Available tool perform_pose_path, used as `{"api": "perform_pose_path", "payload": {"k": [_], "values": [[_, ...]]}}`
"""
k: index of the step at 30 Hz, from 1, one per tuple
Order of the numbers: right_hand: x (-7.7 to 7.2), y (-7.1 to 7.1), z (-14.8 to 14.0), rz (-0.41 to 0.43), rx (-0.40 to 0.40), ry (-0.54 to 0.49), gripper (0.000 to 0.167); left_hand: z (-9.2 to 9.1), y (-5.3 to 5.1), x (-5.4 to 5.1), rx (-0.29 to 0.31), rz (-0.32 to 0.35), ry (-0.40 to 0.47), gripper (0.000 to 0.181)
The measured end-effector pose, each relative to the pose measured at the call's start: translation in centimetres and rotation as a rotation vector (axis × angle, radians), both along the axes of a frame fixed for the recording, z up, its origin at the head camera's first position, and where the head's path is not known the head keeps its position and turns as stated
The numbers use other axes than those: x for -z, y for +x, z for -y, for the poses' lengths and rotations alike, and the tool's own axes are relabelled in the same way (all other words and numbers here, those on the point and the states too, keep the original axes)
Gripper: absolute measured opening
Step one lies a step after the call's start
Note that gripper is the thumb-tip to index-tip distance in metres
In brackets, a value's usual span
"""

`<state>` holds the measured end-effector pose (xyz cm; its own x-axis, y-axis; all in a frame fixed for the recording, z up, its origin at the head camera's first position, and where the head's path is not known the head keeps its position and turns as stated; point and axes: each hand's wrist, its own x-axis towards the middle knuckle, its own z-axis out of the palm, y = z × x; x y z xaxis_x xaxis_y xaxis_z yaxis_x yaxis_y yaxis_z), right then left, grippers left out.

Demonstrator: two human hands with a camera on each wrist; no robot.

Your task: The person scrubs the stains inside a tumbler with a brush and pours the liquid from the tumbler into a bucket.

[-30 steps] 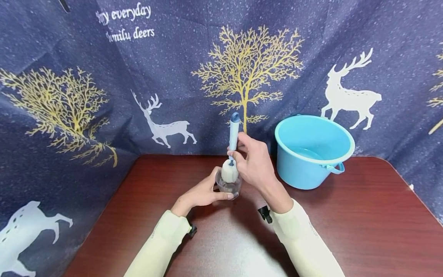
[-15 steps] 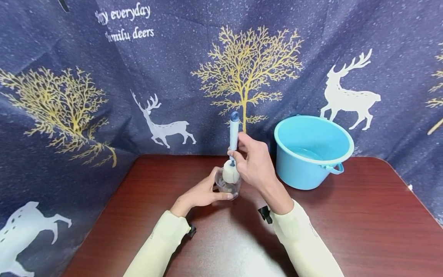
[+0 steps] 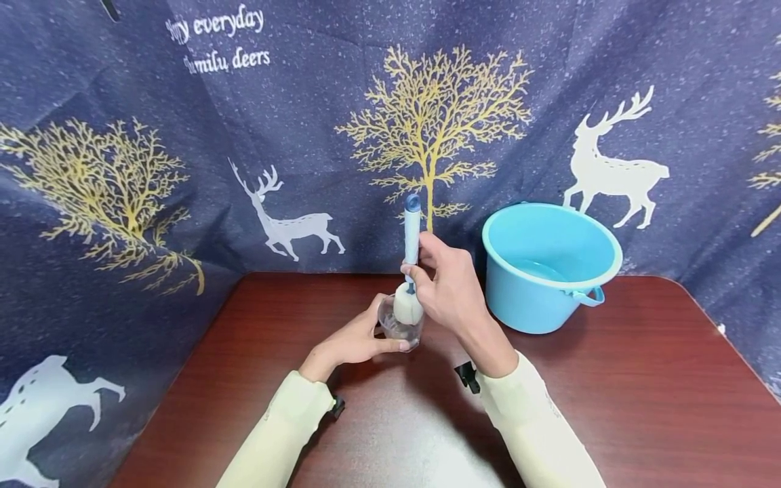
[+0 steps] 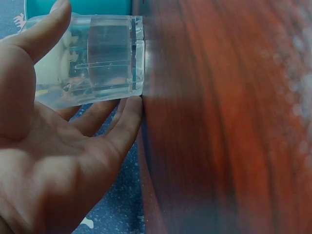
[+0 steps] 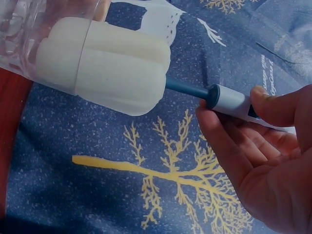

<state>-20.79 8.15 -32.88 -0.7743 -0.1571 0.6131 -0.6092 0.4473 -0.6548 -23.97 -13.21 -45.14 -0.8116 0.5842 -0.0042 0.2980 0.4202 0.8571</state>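
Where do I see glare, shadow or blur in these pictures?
Head view: white glare on the table near the bottom edge, dark shadow beside the right sleeve; left wrist view: pale, blurred patches at far right; right wrist view: brush mostly clear.

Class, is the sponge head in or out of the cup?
Partly in: the clear cup covers only one end of the sponge head.

Navy deer-print cloth (image 3: 317, 129) hangs behind; the reddish-brown tabletop (image 3: 403, 413) shines.
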Motion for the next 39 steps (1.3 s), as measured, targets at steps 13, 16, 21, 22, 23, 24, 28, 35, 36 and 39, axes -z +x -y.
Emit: {"api": "perform_pose_path", "payload": {"k": [13, 16, 21, 22, 23, 24, 28, 35, 36, 39], "values": [[-0.16, 0.25, -0.13, 0.009, -0.004, 0.025, 0.018, -0.06, 0.15, -0.07, -0.004, -0.008, -0.006, 0.080], [-0.14, 0.26, -0.16, 0.019, -0.008, 0.028, 0.017, -0.13, 0.15, -0.01, 0.003, 0.000, 0.008, 0.079], [-0.12, 0.26, -0.12, 0.030, -0.012, 0.030, 0.017, -0.20, 0.21, -0.11, 0.013, 0.003, 0.030, 0.078], [-0.10, 0.22, -0.08, 0.031, -0.016, 0.027, 0.017, -0.16, 0.21, -0.12, 0.014, 0.002, 0.031, 0.078], [-0.11, 0.22, -0.04, 0.035, -0.022, 0.023, 0.017, -0.11, 0.21, -0.16, 0.012, 0.002, 0.029, 0.078], [-0.11, 0.22, 0.00, 0.038, -0.027, 0.020, 0.017, -0.05, 0.20, -0.17, 0.011, 0.004, 0.032, 0.078], [-0.21, 0.28, 0.06, 0.045, -0.026, 0.021, 0.017, 0.09, 0.04, -0.03, 0.011, 0.003, 0.030, 0.079], [-0.28, 0.34, 0.01, 0.038, 0.003, 0.058, 0.018, -0.03, -0.06, 0.19, 0.021, 0.007, 0.041, 0.078], [-0.28, 0.36, 0.01, 0.039, 0.003, 0.061, 0.018, -0.05, -0.06, 0.19, 0.022, 0.011, 0.043, 0.078], [-0.30, 0.43, -0.01, 0.039, 0.007, 0.066, 0.019, -0.12, -0.09, 0.21, 0.019, 0.016, 0.040, 0.078]]}}
